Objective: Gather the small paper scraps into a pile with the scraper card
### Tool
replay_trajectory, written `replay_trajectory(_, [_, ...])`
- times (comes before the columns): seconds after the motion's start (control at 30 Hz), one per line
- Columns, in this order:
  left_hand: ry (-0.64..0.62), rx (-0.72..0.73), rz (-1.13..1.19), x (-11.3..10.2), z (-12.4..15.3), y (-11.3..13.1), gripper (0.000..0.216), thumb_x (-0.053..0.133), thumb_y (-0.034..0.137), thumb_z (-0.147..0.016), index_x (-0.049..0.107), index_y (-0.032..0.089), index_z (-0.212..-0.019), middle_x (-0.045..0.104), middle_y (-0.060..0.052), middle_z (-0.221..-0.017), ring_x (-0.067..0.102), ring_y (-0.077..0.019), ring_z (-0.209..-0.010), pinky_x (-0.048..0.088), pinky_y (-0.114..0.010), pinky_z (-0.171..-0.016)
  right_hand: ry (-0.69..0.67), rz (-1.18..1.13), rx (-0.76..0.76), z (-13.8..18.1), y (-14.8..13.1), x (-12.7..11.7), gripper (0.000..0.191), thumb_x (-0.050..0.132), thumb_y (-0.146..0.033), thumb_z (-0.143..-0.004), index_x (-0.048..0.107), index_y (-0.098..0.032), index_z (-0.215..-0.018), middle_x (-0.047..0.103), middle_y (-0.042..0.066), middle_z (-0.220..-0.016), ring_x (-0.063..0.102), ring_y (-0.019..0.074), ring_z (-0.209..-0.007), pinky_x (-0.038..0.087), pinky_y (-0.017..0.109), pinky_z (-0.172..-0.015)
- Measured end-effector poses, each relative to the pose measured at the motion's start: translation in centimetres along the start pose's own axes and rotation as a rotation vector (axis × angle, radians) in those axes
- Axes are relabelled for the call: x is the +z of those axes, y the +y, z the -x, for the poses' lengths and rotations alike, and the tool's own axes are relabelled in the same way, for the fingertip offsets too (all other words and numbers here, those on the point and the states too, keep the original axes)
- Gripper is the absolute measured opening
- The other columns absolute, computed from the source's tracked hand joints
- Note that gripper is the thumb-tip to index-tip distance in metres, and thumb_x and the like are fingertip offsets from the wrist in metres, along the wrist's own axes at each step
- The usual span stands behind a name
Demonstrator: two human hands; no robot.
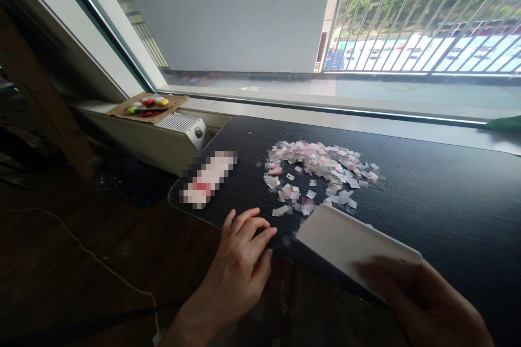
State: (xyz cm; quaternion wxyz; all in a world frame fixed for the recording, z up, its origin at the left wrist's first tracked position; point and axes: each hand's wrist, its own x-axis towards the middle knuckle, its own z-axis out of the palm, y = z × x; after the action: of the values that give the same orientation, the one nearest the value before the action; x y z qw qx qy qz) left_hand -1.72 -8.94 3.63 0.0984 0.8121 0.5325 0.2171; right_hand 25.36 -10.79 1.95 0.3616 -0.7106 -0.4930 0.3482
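My right hand point(423, 303) grips a white, flat, tray-like piece point(350, 244) with a raised edge, holding it tilted over the front of the dark table point(439, 190). Its far end comes close to a loose heap of small square pieces point(317, 160), whitish, pink and partly see-through, spread in a rough ring. My left hand point(246, 255) rests at the table's front edge, fingers spread and slightly bent, with nothing seen in it. A few clear scraps lie between that hand and the white piece.
A blurred-out pale and red item point(209, 179) lies at the table's left end. Beyond it, a radiator point(183, 126) carries a cardboard sheet point(171, 107) with colourful small objects. A window sill point(366, 119) borders the table's back. A white cable point(101, 257) runs across the dark floor.
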Motion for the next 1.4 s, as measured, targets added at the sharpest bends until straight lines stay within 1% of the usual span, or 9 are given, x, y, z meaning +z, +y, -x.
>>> replay_trajectory(0.13, [0.009, -0.001, -0.004, 0.0, 0.0, 0.0, 0.037, 0.045, 0.009, -0.088, 0.064, 0.021, -0.117, 0.065, -0.008, -0.113, 0.051, -0.0292, -0.126, 0.032, -0.063, -0.112, 0.062, -0.052, -0.055, 0.1, -1.0, 1.4, 0.027, 0.072, -0.047, -0.068, 0.076, -0.024, -0.080, 0.079, 0.000, -0.074, 0.071, 0.0191, -0.066, 0.057, 0.020, -0.060])
replay_trajectory(0.27, [-0.002, -0.008, -0.002, 0.1, 0.1, -0.1, 0.036, 0.046, 0.010, -0.088, 0.064, 0.021, -0.117, 0.065, -0.008, -0.113, 0.051, -0.0289, -0.126, 0.031, -0.063, -0.113, 0.013, -0.057, -0.090, 0.4, -1.3, 1.4, 0.020, 0.071, -0.044, -0.067, 0.076, -0.026, -0.072, 0.075, -0.003, -0.062, 0.067, 0.0162, -0.056, 0.055, 0.019, -0.057])
replay_trajectory(0.37, [0.001, -0.006, 0.002, 0.1, 0.1, -0.1, 0.036, 0.046, 0.010, -0.088, 0.064, 0.021, -0.117, 0.065, -0.008, -0.115, 0.050, -0.0290, -0.127, 0.031, -0.063, -0.113, 0.012, 0.005, -0.077, -0.2, -0.4, 0.6, 0.025, 0.071, -0.047, -0.068, 0.077, -0.026, -0.079, 0.079, -0.002, -0.073, 0.072, 0.0194, -0.066, 0.056, 0.020, -0.060])
replay_trajectory(0.47, [0.014, -0.001, 0.000, 0.1, 0.0, -0.1, 0.037, 0.045, 0.009, -0.087, 0.063, 0.021, -0.117, 0.065, -0.008, -0.114, 0.051, -0.0291, -0.126, 0.032, -0.063, -0.112, 0.087, 0.051, -0.064, -0.8, 0.2, 0.5, 0.030, 0.069, -0.053, -0.069, 0.076, -0.026, -0.081, 0.080, 0.000, -0.081, 0.073, 0.0202, -0.071, 0.056, 0.020, -0.062])
replay_trajectory(0.53, [0.021, -0.002, -0.002, 0.1, 0.0, 0.0, 0.037, 0.045, 0.009, -0.087, 0.063, 0.021, -0.117, 0.065, -0.008, -0.113, 0.052, -0.0292, -0.126, 0.032, -0.063, -0.112, 0.113, 0.047, -0.058, -0.8, 0.1, 0.9, 0.031, 0.068, -0.053, -0.069, 0.075, -0.025, -0.082, 0.080, 0.000, -0.081, 0.072, 0.0191, -0.069, 0.055, 0.020, -0.062])
replay_trajectory(0.67, [0.027, -0.005, -0.002, 0.1, 0.2, -0.1, 0.037, 0.045, 0.009, -0.087, 0.064, 0.021, -0.116, 0.065, -0.008, -0.113, 0.051, -0.0293, -0.126, 0.032, -0.064, -0.111, 0.068, -0.046, -0.029, 0.0, -0.8, 1.7, 0.028, 0.071, -0.050, -0.068, 0.075, -0.025, -0.081, 0.077, -0.002, -0.072, 0.070, 0.0189, -0.067, 0.055, 0.022, -0.063])
replay_trajectory(0.9, [0.020, -0.003, -0.001, 0.1, 0.1, -0.1, 0.037, 0.045, 0.009, -0.087, 0.063, 0.021, -0.117, 0.064, -0.008, -0.113, 0.051, -0.0288, -0.126, 0.031, -0.063, -0.112, 0.112, -0.065, 0.040, -0.1, -1.2, 1.4, 0.029, 0.069, -0.049, -0.067, 0.074, -0.025, -0.081, 0.078, -0.001, -0.075, 0.069, 0.0189, -0.071, 0.053, 0.021, -0.063])
replay_trajectory(1.2, [0.028, -0.013, -0.005, 0.2, 0.2, -0.3, 0.037, 0.044, 0.007, -0.088, 0.061, 0.022, -0.117, 0.064, -0.007, -0.114, 0.049, -0.0283, -0.128, 0.029, -0.065, -0.111, -0.016, -0.149, 0.022, 1.0, -2.0, 1.9, 0.025, 0.071, -0.047, -0.066, 0.074, -0.024, -0.075, 0.075, 0.000, -0.066, 0.065, 0.0176, -0.061, 0.050, 0.020, -0.050])
replay_trajectory(1.4, [0.035, -0.029, 0.000, 0.4, 0.3, -0.6, 0.037, 0.043, 0.007, -0.088, 0.060, 0.022, -0.117, 0.063, -0.007, -0.114, 0.048, -0.0275, -0.128, 0.028, -0.064, -0.112, -0.009, -0.087, -0.099, -0.7, -1.0, 2.3, 0.023, 0.070, -0.045, -0.071, 0.074, -0.024, -0.080, 0.075, -0.001, -0.069, 0.067, 0.0167, -0.062, 0.053, 0.020, -0.057])
